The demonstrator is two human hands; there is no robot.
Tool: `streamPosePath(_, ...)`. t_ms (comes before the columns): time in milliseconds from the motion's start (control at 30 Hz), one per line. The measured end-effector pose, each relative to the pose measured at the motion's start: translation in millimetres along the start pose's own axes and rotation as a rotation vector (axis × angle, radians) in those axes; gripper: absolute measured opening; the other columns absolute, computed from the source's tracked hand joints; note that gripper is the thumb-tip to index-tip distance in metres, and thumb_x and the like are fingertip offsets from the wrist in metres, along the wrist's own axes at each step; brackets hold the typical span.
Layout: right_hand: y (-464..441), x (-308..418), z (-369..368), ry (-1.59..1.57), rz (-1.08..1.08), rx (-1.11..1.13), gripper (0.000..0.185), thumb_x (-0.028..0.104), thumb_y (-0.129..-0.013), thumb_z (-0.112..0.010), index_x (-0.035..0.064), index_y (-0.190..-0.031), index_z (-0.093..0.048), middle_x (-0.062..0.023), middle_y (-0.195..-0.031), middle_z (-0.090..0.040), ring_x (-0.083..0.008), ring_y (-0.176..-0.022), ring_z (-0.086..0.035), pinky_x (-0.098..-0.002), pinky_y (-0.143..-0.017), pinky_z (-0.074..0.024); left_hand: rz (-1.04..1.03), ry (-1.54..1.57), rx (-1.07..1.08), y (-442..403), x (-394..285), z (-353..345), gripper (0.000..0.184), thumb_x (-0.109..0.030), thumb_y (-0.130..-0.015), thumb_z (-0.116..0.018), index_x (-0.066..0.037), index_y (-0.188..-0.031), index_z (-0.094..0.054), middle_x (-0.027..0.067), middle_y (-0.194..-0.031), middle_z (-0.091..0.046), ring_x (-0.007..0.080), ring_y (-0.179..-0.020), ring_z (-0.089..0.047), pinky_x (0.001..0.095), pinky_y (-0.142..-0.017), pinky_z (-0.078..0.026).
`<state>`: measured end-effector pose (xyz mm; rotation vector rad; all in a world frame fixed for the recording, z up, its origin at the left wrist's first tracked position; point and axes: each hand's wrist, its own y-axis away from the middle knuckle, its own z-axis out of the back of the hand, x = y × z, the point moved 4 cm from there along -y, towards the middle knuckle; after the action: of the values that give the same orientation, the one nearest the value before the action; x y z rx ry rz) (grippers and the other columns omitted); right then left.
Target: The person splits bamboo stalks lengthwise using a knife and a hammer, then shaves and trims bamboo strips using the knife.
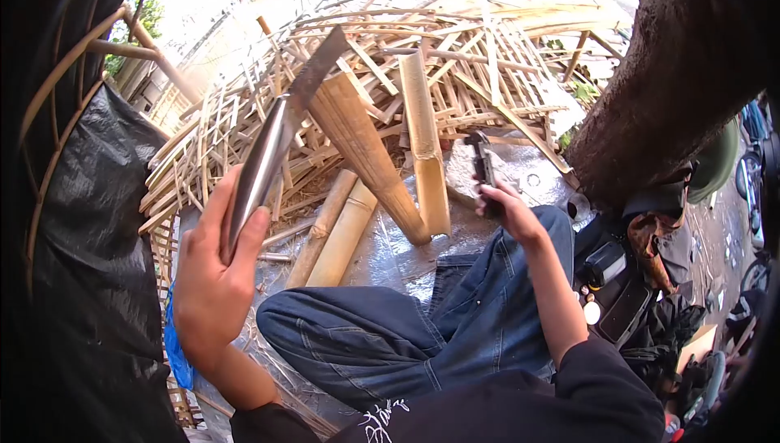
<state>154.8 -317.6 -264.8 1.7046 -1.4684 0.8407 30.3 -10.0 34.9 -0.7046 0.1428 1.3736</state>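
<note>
"Since both hands hold tools, which step?"
"Readying, I'd judge: the left hand, at eight o'clock, grips a silver-handled, grey-bladed metal saw; the right hand, at three, encloses a slim black tool."
"Next?"
"Cutting would call for steadying the broad tan bamboo slat at eleven."

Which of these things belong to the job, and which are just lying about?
Apparently in use:
metal-handled blade, in the left hand
dark tool, in the right hand
split bamboo, probably

Seemingly lying about:
blue plastic
bamboo-strip pile, perhaps spare material
</note>
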Motion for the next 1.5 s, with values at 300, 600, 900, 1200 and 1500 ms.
streamPosePath(300, -16, -34, -77, 0.268, 0.099, 0.164, 0.034, 0.035, -0.09, -0.073, 0.0033, -0.101, -0.065, 0.0058, -0.07, -0.051, -0.0028, -0.058, -0.048, -0.0215, -0.052, -0.0391, 0.125, -0.028, 0.038, 4, -9, 0, 0.046, -0.021, -0.098, -0.059, -0.001, -0.138, -0.048, 0.0175, -0.103, -0.068, 0.017, -0.088, -0.063, 0.0296, -0.081, -0.048)
streamPosePath(600, -5, -53, -86, 0.563, 0.372, -0.133, 0.036, 0.02, -0.072, -0.089, 0.0015, -0.093, -0.066, -0.0021, -0.076, -0.065, -0.0088, -0.071, -0.058, -0.028, -0.067, -0.0492, 0.133, 0.054, 0.175, 3, -13, 9, 0.042, -0.018, -0.098, -0.059, 0.0, -0.135, -0.049, 0.0118, -0.1, -0.067, 0.012, -0.088, -0.059, 0.0252, -0.082, -0.047)
streamPosePath(900, 12, -59, -103, 0.501, 0.403, -0.43, 0.025, 0.012, -0.075, -0.082, 0.0001, -0.088, -0.065, -0.0067, -0.068, -0.065, -0.0103, -0.061, -0.056, -0.0298, -0.06, -0.0478, 0.051, -0.133, 0.135, -20, 15, 7, 0.036, -0.023, -0.092, -0.065, -0.006, -0.122, -0.057, 0.0114, -0.072, -0.061, 0.0222, -0.062, -0.055, 0.0347, -0.065, -0.045)
streamPosePath(1200, 31, -12, -97, 0.553, 0.506, -0.4, 0.028, 0.024, -0.088, -0.075, -0.002, -0.085, -0.063, -0.007, -0.073, -0.068, -0.0091, -0.066, -0.059, -0.0276, -0.061, -0.0483, 0.084, -0.675, 0.086, -67, 17, 8, 0.022, -0.022, -0.084, -0.067, -0.002, -0.093, -0.062, 0.0192, -0.09, -0.065, 0.035, -0.095, -0.062, 0.0453, -0.085, -0.048)
streamPosePath(1500, 97, 219, -153, 0.702, 0.546, 0.019, 0.033, 0.029, -0.099, -0.059, -0.0034, -0.105, -0.058, -0.0033, -0.061, -0.054, -0.0083, -0.053, -0.046, -0.0268, -0.049, -0.0352, 0.088, -0.663, 0.044, -61, 13, 8, 0.022, -0.022, -0.085, -0.065, -0.005, -0.099, -0.061, 0.0192, -0.099, -0.063, 0.0361, -0.099, -0.061, 0.0467, -0.089, -0.048)
